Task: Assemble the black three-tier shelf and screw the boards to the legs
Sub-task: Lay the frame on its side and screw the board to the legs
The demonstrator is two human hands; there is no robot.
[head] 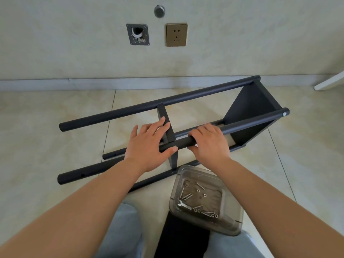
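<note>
Tiled floor [55, 112]; left hand [149, 144] flat on board [166, 125], right hand [209, 142] gripping leg [247, 123].

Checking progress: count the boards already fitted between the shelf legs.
2. One board sits at the right end of the legs; a second board sits mid-length under the left hand. None seen at the left end.
</note>
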